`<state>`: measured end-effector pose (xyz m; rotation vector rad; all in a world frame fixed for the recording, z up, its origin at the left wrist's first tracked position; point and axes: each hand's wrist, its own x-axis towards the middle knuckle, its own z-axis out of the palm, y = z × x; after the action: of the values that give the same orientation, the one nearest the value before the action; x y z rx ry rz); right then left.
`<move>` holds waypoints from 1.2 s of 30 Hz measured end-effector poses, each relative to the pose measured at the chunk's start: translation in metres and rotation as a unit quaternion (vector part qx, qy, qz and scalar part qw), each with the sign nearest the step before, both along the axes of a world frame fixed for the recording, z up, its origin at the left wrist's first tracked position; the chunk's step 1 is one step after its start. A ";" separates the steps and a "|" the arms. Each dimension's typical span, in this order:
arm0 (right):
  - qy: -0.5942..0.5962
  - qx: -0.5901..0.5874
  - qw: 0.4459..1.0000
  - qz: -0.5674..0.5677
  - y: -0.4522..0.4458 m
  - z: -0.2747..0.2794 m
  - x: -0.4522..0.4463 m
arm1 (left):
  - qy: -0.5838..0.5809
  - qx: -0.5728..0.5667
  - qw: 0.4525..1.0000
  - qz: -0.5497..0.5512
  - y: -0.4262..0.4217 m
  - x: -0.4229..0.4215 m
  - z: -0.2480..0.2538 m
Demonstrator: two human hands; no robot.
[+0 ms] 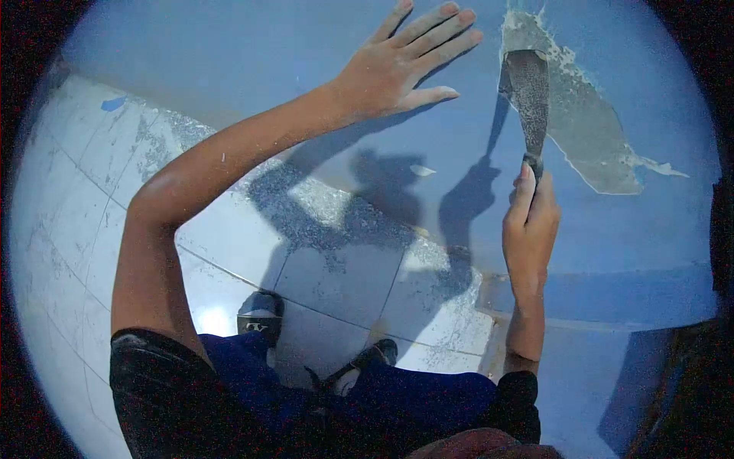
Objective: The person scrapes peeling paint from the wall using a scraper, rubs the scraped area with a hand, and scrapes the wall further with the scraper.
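Note:
My left hand (409, 61) lies flat against the blue wall (306, 46), fingers spread and fingertips dusty, with nothing in it. To its right, my right hand (533, 214) is closed round the handle of a scraper (529, 96), whose wide dark blade points up the wall. The blade's edge is over the top part of a bare grey patch (589, 130), where the blue paint is gone. Ragged, pale paint edges surround this patch, and a loose strip of paint (661, 166) sticks out at its lower right.
White floor tiles (329, 279) meet the wall's foot, strewn with pale flakes and dust. A blue chip (113, 103) lies at the upper left. My feet in dark sandals (260, 317) stand below. A ledge (612, 294) juts out at the lower right, beside a dark object (688, 367).

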<state>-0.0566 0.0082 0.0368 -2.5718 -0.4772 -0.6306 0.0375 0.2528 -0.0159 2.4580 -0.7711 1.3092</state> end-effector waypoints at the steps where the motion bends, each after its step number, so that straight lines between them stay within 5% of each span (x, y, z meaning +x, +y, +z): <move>1: 0.011 -0.002 1.000 -0.001 0.003 0.003 0.000 | -0.045 0.001 0.999 0.017 -0.001 -0.001 0.000; 3: 0.042 -0.001 0.999 -0.011 0.011 0.005 -0.005 | -0.125 0.007 0.991 0.042 -0.005 -0.006 -0.002; 6: 0.057 0.004 0.998 -0.010 -0.003 0.007 -0.002 | -0.125 0.008 0.990 -0.064 -0.015 -0.003 -0.020; 9: 0.052 0.047 0.998 0.006 -0.007 0.000 0.000 | -0.013 -0.079 0.968 -0.236 -0.036 -0.016 -0.031; 10: 0.039 0.053 0.998 0.021 -0.004 0.002 0.002 | 0.124 -0.179 0.931 -0.293 -0.046 -0.021 -0.028; 12: 0.016 0.072 0.996 0.047 0.011 0.001 0.013 | 0.387 -0.348 0.766 -0.376 -0.064 -0.026 -0.024; 16: 0.045 0.098 0.993 0.046 0.014 -0.004 0.011 | 0.415 -0.602 0.430 -0.530 -0.097 -0.015 0.010; 19: 0.117 0.169 0.977 0.060 0.007 -0.005 0.008 | 0.415 -0.609 0.310 -0.600 -0.102 -0.022 0.040; 25: 0.248 0.190 0.946 0.086 0.003 -0.004 -0.002 | 0.446 -0.640 0.223 -0.584 -0.114 -0.021 0.034; 30: 0.124 0.157 0.975 0.094 0.005 -0.025 0.001 | 0.450 -0.641 0.257 -0.567 -0.118 -0.018 0.030; 34: 0.147 0.128 0.977 0.089 0.012 -0.007 -0.004 | 0.440 -0.638 0.273 -0.569 -0.113 -0.018 0.036; 36: 0.079 0.113 0.985 0.100 0.007 -0.018 -0.005 | 0.450 -0.640 0.241 -0.574 -0.120 -0.021 0.031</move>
<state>-0.0618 0.0148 0.0191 -2.3015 -0.5680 -0.3837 0.0165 0.1325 0.0149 0.3522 -0.4156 -0.3556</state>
